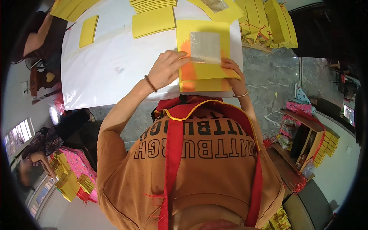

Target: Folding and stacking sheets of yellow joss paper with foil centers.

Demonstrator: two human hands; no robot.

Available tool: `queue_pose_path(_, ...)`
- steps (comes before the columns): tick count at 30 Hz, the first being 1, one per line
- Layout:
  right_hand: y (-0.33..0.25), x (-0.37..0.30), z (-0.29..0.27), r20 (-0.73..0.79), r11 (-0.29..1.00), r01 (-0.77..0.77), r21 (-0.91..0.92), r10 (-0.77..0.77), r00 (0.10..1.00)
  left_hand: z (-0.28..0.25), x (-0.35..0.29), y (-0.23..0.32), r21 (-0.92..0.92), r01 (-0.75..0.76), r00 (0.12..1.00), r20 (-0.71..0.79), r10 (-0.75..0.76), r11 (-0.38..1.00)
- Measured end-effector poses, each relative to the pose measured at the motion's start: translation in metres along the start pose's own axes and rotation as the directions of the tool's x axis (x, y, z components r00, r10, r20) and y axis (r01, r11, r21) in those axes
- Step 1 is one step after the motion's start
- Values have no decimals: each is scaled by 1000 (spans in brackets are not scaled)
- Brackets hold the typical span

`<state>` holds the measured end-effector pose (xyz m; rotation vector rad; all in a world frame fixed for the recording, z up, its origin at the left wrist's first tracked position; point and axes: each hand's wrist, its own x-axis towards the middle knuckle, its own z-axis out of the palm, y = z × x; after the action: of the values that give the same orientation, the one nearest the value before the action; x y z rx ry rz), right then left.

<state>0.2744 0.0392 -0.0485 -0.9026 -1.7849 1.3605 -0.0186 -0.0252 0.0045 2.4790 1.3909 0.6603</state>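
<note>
Yellow sheet [203,66] between two hands at the near edge of the white table [107,73].
The sheet lies just ahead of the person, its silver patch [206,45] beyond a raised flap [209,73]. The left hand [167,67] comes in from the left, its fingers extended and laid on the orange band [185,50] beside the patch, not closed around anything; its thumb is hard to make out. The right hand [234,73] is pinched on the flap's right end, fingertips near the patch's lower right corner. A yellow stack [154,25] sits beyond the left hand.
</note>
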Motion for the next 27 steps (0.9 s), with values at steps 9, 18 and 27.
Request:
queue_pose_path(9,-52,9,-5,70,768,285,-573,-301,951,-4,-3,23,53,-70,965,-248,81,996)
queue_pose_path(18,-68,-5,-4,261,883,184,-432,-73,963,2,-31,45,-363,154,975,-93,-200,919)
queue_pose_path(27,-51,15,13,-92,947,-320,-37,316,944,14,-4,26,-782,586,636,280,-719,213)
